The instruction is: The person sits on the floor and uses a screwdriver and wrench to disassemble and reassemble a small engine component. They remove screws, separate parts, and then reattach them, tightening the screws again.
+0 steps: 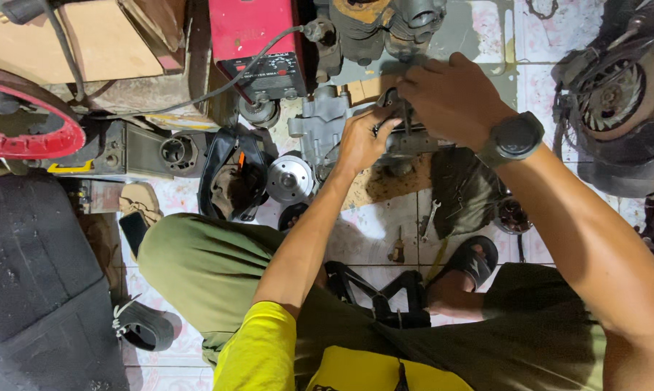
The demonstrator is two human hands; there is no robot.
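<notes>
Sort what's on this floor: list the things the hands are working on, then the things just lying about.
In hand:
left hand and right hand, both gripping the grey metal engine part.

Lying about:
red machine
round metal pulley
small wrench
black sandal
engine with fan
red wheel rim

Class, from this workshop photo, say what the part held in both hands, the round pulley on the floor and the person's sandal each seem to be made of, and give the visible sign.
Held part: apparently cast metal, dull grey and grimy. Round pulley: likely machined metal, silvery with bright highlights. Sandal: probably rubber or plastic, matte black with a soft-looking strap. Left hand and right hand both grip the part.
</notes>
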